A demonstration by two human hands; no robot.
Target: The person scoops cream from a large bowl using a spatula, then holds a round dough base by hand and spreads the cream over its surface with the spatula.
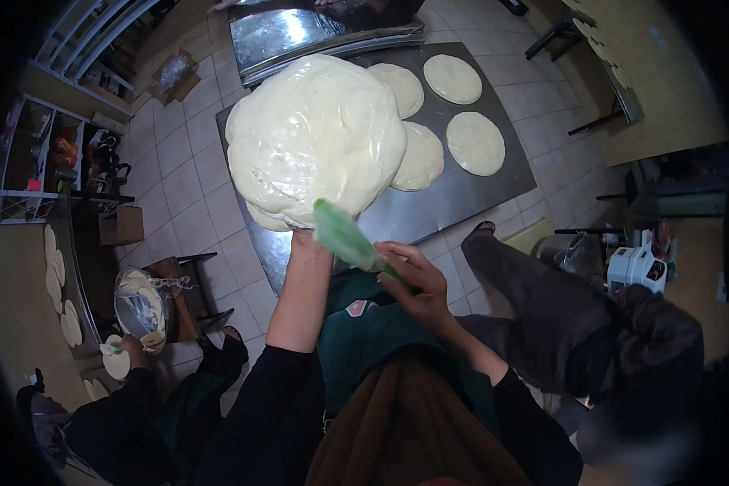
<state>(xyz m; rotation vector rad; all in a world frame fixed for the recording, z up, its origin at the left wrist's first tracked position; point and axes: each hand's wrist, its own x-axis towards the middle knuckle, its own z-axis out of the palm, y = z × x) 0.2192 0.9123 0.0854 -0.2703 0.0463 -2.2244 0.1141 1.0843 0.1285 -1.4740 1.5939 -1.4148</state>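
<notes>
A broad, lumpy round [316,134] coated in glossy pale cream or batter fills the space in front of me, above a metal table. My left hand [303,241] reaches under its near edge and holds it up from below; the fingers are hidden. My right hand [415,282] is closed around the handle of a green spatula [342,233]. The spatula's blade, smeared with pale cream and slightly blurred, points up and left, at the near edge of the round. Several flat pale discs [475,143] lie on the table to the right of the round.
The metal table [453,206] has a shiny metal box [316,36] at its far side. On the left, a co-worker's hand [135,353] is beside a bowl [121,304] holding cream. Another person's legs [534,279] are close on my right. A cardboard box [122,225] sits at left.
</notes>
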